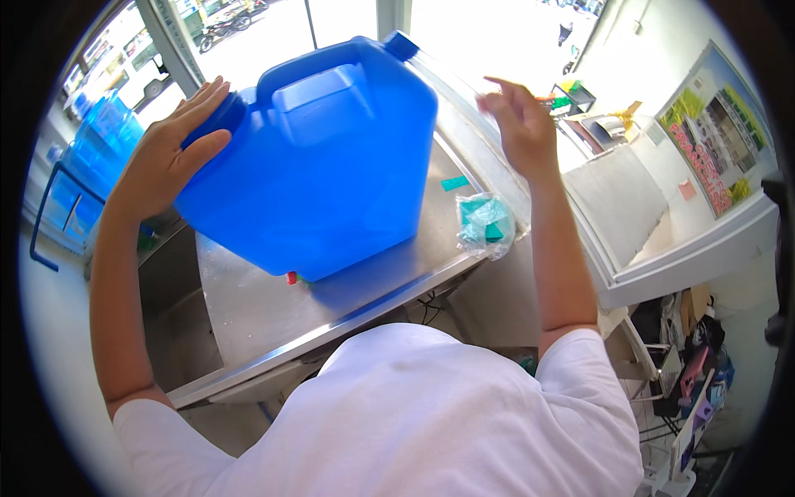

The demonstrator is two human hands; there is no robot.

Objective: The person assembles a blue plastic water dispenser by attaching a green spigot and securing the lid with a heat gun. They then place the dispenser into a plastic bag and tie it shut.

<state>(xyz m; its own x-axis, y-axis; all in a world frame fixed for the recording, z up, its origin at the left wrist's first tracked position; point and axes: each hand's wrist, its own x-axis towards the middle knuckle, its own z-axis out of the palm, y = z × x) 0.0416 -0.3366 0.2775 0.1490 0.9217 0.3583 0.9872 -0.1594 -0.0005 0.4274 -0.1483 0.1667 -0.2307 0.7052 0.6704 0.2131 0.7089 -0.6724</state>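
A large blue plastic water jug with a built-in handle stands on the steel counter in front of me. My left hand is closed over the wide blue cap at its upper left, fingers laid across the top and thumb on the near side. A smaller blue cap sits on the jug's upper right corner. To the right of the jug, my right hand is raised in the air, touching nothing. Its index finger points left, the others are loosely bent, and the fingertips are slightly blurred. Something small and red shows beneath the jug.
A clear plastic bag with green pieces lies on the counter, near a green strip. The sink basin is at left. Clear blue bottles stand beyond it. At right are a white ledge and a poster.
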